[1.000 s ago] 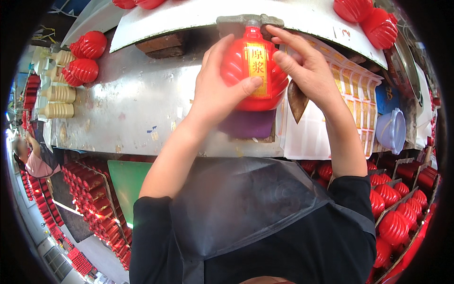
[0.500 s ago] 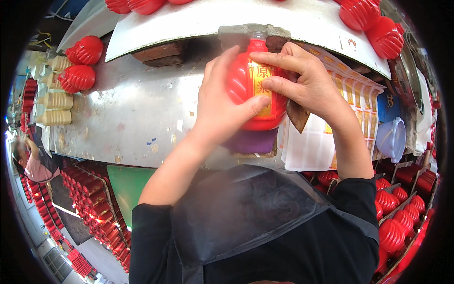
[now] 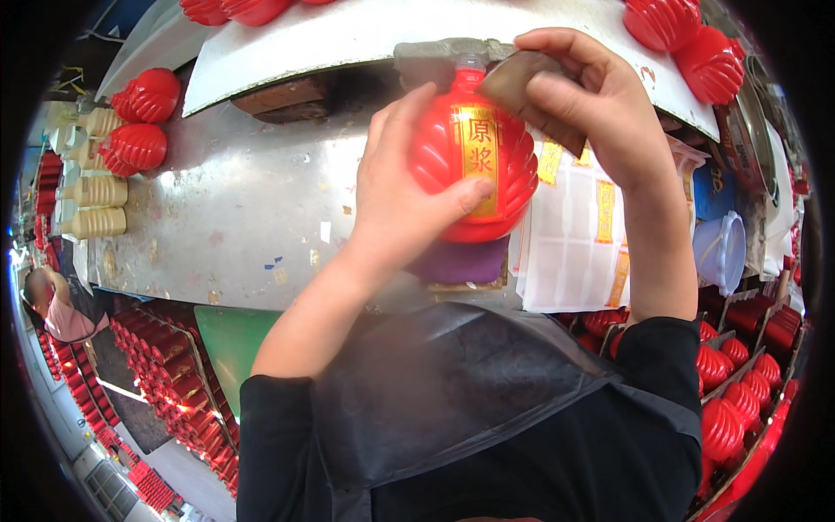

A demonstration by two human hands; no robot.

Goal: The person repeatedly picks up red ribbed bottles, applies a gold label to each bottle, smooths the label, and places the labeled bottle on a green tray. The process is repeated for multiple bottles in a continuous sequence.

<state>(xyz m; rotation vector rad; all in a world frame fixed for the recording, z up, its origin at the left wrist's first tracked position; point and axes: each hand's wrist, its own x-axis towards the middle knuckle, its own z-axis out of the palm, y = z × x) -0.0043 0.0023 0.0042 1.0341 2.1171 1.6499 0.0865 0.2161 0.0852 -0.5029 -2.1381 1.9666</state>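
Metal workbench (image 3: 200, 217), printed label sheet (image 3: 565, 235) at right, red fluted bottle (image 3: 513, 170) lying at centre, neck pointing away from person.
Left hand (image 3: 400, 187) grips bottle's left side, fingers curved along it; right hand (image 3: 609, 113) pinches flat brown piece (image 3: 517, 83) between thumb and fingers at bottle's right shoulder, contact unclear; yellow label (image 3: 479, 143) on bottle front, left thumb over its lower part.

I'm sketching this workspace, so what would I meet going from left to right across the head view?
Cream containers, green board, left hand, labelled red bottle, right hand, pale blue bucket.
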